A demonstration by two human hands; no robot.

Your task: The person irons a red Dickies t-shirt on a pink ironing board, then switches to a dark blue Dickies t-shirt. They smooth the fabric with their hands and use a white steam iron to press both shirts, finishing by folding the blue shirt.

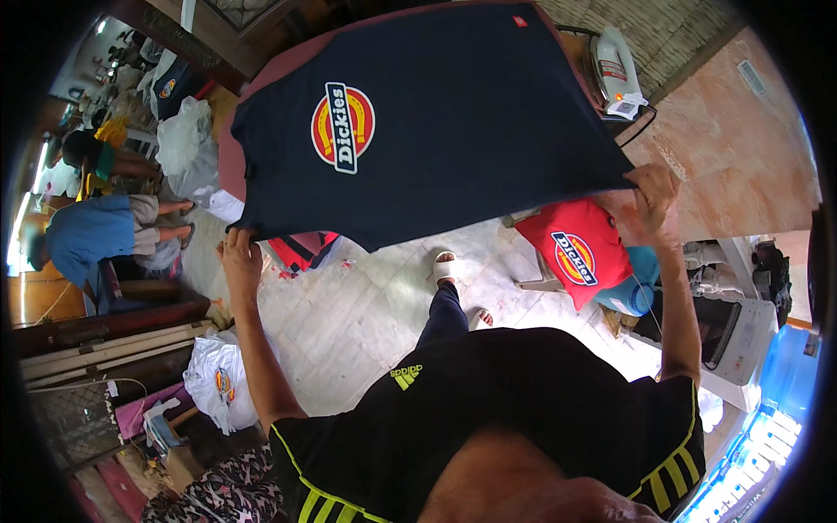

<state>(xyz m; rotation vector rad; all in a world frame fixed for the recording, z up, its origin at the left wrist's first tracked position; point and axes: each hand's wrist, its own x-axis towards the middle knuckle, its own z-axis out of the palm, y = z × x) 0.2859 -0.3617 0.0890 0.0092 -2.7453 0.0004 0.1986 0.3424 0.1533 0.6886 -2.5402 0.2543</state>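
The left hand (240, 253) and right hand (656, 196) were well apart, each pinching 1 end of the near edge of a dark navy cloth shirt (436, 131) with a round red-and-yellow printed badge (343, 128), which lay across a maroon padded surface (228, 161). Smoothing it well seemed to call for even, gentle tension from both hands, so that neither cloth nor badge skewed. With a white-and-grey iron (615, 70) just beside the shirt's right edge, sideways drag looked best avoided.

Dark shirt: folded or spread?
Spread: the dark shirt stretches between the left hand and right hand, its round emblem fully visible.
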